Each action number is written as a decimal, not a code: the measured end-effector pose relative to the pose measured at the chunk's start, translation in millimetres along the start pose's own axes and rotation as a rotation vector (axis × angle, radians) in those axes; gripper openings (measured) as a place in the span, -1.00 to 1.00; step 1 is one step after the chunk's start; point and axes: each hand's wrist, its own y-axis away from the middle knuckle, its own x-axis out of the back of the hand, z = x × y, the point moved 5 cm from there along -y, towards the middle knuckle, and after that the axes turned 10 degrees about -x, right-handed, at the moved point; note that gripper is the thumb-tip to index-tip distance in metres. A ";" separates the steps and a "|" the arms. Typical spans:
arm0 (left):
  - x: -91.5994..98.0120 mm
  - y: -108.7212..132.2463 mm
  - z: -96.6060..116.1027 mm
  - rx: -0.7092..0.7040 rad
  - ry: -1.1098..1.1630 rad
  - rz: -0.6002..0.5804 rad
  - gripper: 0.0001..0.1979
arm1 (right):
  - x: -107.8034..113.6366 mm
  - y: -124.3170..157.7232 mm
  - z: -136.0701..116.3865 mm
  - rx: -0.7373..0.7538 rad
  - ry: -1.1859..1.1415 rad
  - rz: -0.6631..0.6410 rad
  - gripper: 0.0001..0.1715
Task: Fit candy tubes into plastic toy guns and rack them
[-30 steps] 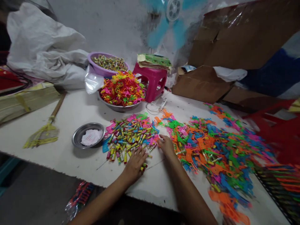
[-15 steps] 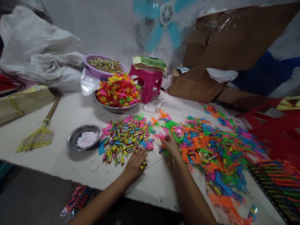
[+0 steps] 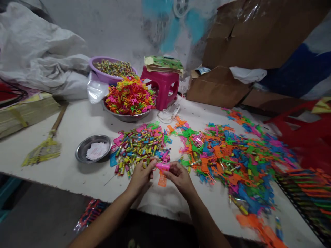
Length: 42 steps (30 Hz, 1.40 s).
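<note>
My left hand (image 3: 141,177) is closed, its thumb and fingers pinched at the left end of a pink plastic piece. A small yellow-labelled tube (image 3: 145,163) shows at its fingers. My right hand (image 3: 182,179) grips the other end of the pink toy gun piece (image 3: 163,166). An orange, grip-shaped plastic part (image 3: 162,179) hangs just below it; whether the two are joined I cannot tell. Behind the hands lies a heap of small labelled tubes (image 3: 139,146). To the right spreads a large pile of coloured toy guns (image 3: 222,155).
A steel bowl (image 3: 79,156) with white paper slips stands left. Behind are a steel basin (image 3: 129,117) heaped with bright plastic pieces, a purple basin (image 3: 93,65) and a pink stool (image 3: 165,86). A yellow hand broom (image 3: 43,148) lies far left; cardboard boxes (image 3: 217,89) stand at the back right.
My left hand has lifted off the tube heap and my right hand has come down and left from the toy gun pile. Both now meet at the pink piece.
</note>
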 end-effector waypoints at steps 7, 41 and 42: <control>25.6 -5.4 -5.3 0.032 0.039 0.165 -0.50 | 19.8 7.1 -16.2 0.245 0.294 0.263 -0.75; -39.4 37.3 -17.6 0.521 0.488 -0.521 -0.64 | -22.6 1.0 4.9 -0.093 -0.520 -0.266 -0.56; -37.3 34.0 -16.9 0.452 0.424 -0.473 -0.62 | -18.5 -2.2 6.0 -0.074 -0.541 -0.160 -0.64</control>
